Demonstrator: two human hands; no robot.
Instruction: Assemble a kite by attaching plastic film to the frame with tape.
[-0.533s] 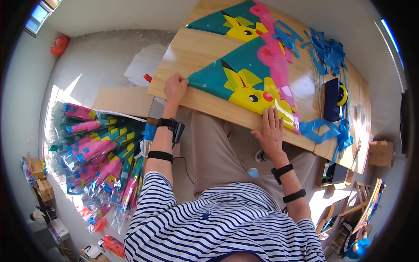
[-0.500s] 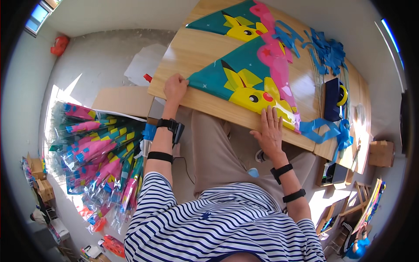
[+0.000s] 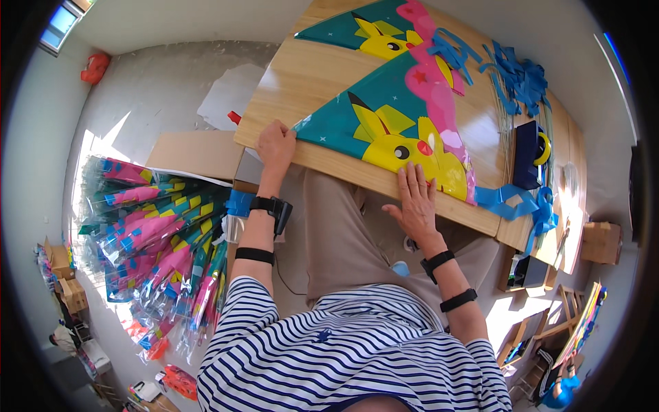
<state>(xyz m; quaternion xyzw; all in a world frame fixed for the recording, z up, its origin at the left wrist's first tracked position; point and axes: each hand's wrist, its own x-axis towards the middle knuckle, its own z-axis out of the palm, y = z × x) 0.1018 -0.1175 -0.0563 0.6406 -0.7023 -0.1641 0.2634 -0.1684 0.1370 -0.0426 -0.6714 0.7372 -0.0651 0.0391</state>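
Note:
A teal, pink and yellow kite (image 3: 336, 122) with a cartoon animal face lies on the wooden table (image 3: 271, 103), apparently folded, along the near edge. At its pointed left corner is my left hand (image 3: 276, 147), its fingers curled closed on the tip; the exact grip is partly hidden. My right hand (image 3: 415, 202) rests on the yellow face near the table edge, fingers stretched out and lying flat. Farther back lies a second kite (image 3: 336, 33) with the same print, partly overlapped by the first.
Blue ribbons (image 3: 525, 86) lie at the back right, with another blue ribbon (image 3: 511, 202) beside the kite's right end. A dark blue box (image 3: 527, 154) and a yellow tape roll (image 3: 543, 147) stand nearby. Bagged kites (image 3: 158, 233) fill the left side, beside a cardboard box (image 3: 192, 154).
My right hand has slid slightly left along the kite's near edge. My left hand stays by the left corner, its fingers a little more curled. The view has shifted slightly.

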